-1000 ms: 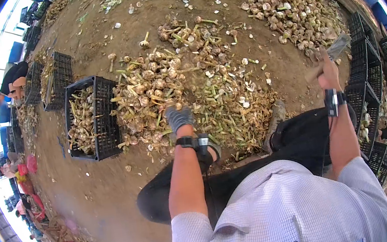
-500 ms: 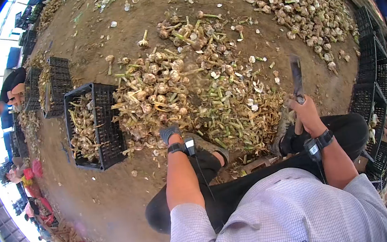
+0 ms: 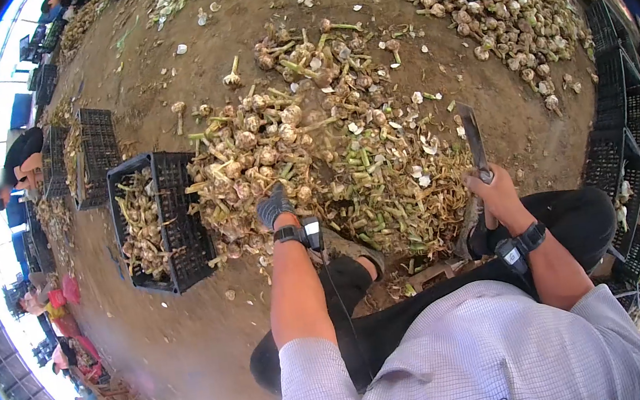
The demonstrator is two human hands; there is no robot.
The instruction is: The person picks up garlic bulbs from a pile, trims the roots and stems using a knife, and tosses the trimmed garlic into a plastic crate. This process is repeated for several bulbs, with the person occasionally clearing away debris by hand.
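Observation:
My left hand [image 3: 276, 207], in a grey glove, reaches onto the near edge of a heap of garlic bulbs with stalks [image 3: 257, 144]. Its fingers touch the heap, and whether they grip a bulb is too small to tell. A knife with a broad blade [image 3: 474, 137] points away from me, its handle closed in my bare right hand [image 3: 497, 192]. Cut stalks and leaves [image 3: 392, 199] lie on the ground between my hands.
A black crate of garlic [image 3: 185, 216] stands left of the heap. Another garlic pile [image 3: 504, 9] lies at the back right. Stacked black crates [image 3: 608, 108] line the right side. Another person [image 3: 26, 160] is at the far left.
My left hand has moved forward, further onto the garlic heap. The knife in my right hand has tilted, its tip now further left.

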